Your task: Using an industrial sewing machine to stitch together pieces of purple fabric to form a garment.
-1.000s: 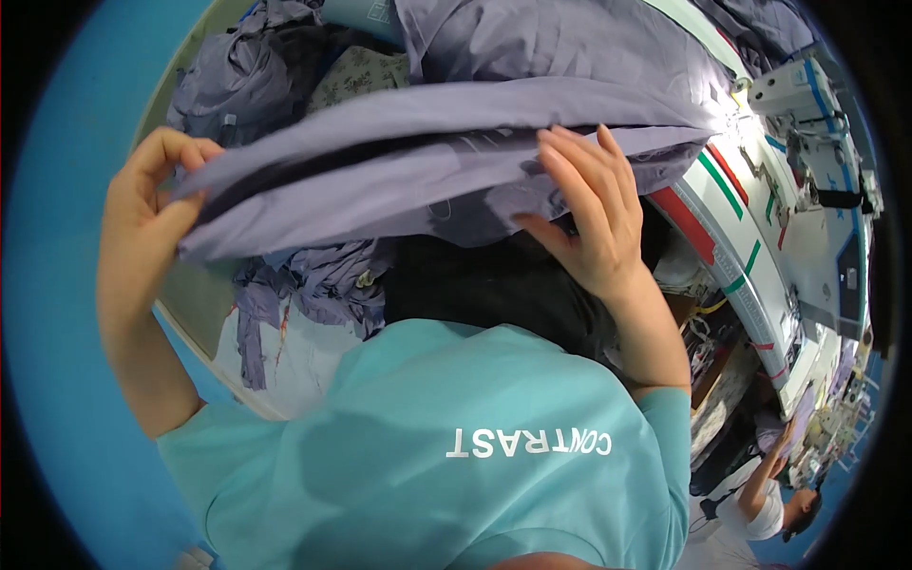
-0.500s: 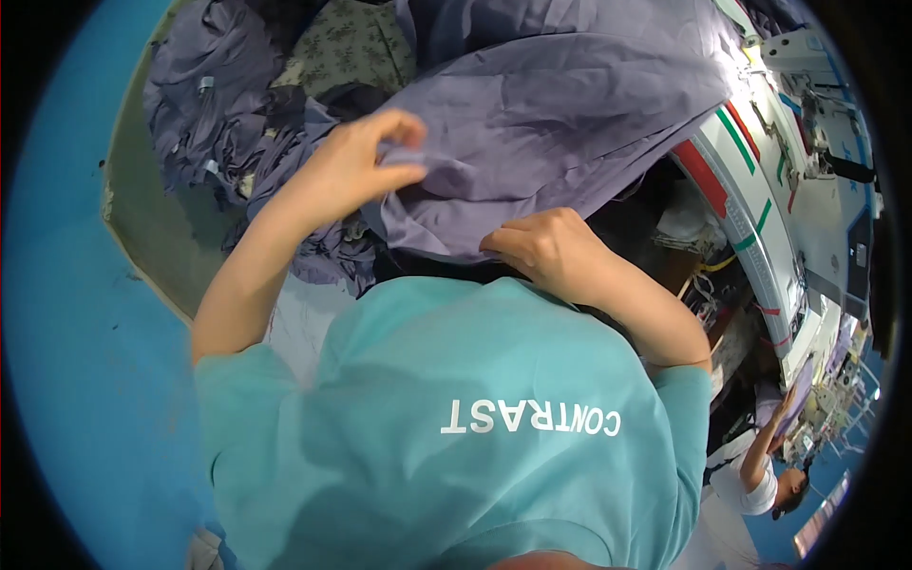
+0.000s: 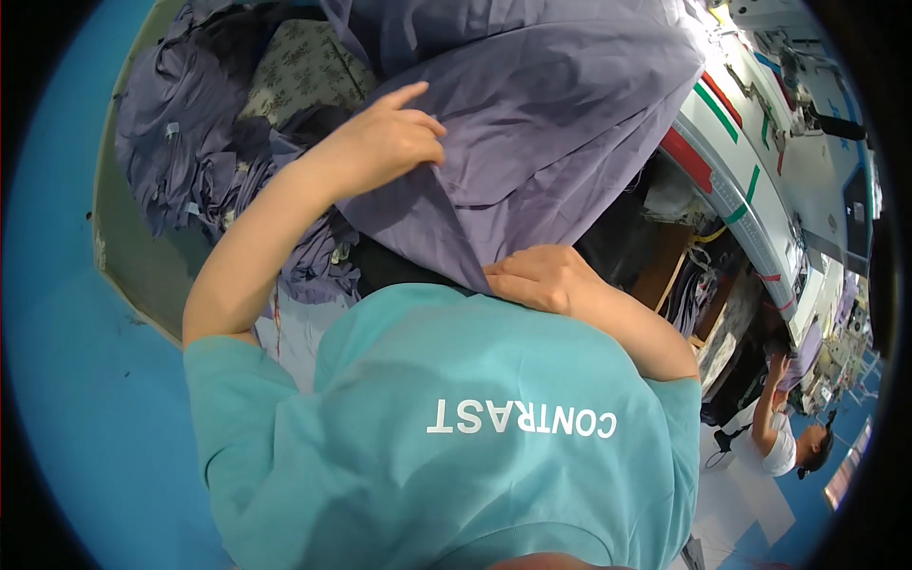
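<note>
Just in front of me, my right hand and left hand are pinching a broad, smooth purple cloth; uneven pulling could be skewing it

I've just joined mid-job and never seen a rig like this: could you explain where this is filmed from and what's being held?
There is no machine doing the handling, just a person's bare hands. A fisheye camera on their head looks down, so straight edges bend; the teal shirt is the wearer's own. The right hand pinches an edge of a large purple fabric close to the shirt, while the left hand appears to pinch a raised fold farther out. On the left, crumpled purple cloth lies over a grey-green surface, beside a floral-patterned cloth.
</note>
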{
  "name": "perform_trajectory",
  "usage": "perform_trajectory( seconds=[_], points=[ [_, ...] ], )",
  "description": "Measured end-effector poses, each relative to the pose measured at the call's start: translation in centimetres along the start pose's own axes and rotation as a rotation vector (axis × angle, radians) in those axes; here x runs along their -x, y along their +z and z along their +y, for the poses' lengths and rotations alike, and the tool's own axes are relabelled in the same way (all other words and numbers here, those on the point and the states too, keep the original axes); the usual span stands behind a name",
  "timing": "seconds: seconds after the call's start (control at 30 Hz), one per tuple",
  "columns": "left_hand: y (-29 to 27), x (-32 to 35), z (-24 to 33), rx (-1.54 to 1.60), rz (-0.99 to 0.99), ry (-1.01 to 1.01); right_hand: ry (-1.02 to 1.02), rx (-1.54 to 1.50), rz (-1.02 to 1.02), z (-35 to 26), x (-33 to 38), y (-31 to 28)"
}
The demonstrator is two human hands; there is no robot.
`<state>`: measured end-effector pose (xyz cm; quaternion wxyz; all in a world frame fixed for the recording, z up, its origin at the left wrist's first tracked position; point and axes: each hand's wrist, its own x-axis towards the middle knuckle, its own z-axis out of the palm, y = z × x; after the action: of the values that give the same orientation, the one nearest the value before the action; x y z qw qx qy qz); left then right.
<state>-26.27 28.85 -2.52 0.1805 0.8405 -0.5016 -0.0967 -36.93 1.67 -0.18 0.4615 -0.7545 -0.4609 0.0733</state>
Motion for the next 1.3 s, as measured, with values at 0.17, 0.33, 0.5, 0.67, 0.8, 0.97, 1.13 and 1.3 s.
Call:
perform_trajectory(
  seconds=[0.17, 0.33, 0.5, 0.67, 0.8, 0.97, 1.13, 1.3],
  points=[
    [-7.4, 6.1, 3.6, -0.029, 0.109, -0.097, 0.006, 0.16, -0.056, 0.1, 0.3, -2.3],
    [-15.2, 13.8, 14.5, -0.431, 0.114, -0.392, -0.128, 0.573, 0.071, 0.2, -2.1, -5.4],
    [-13.8, 17.1, 20.2, -0.8, 0.206, -0.525, -0.219, 0.717, 0.096, 0.4, -6.4, -8.6],
    [-11.4, 19.1, 20.4, -0.915, 0.276, -0.303, -0.277, 0.857, 0.29, -0.7, -8.0, -9.4],
    [-11.7, 19.2, 20.4, -0.796, 0.381, -0.14, -0.223, 0.688, 0.024, -0.5, -4.4, -10.1],
    [-9.8, 11.1, 16.2, 0.343, 0.984, -0.422, -0.073, 0.652, 0.069, -0.4, 3.5, -5.5],
    [-6.2, -8.4, 4.5, 0.463, 0.407, -0.222, 0.106, 0.544, 0.112, 3.5, 8.9, -1.2],
    [-4.4, -23.9, -5.3, 0.443, 0.447, -0.231, 0.137, 0.49, 0.236, 1.8, 10.4, -2.3]
  ],
)
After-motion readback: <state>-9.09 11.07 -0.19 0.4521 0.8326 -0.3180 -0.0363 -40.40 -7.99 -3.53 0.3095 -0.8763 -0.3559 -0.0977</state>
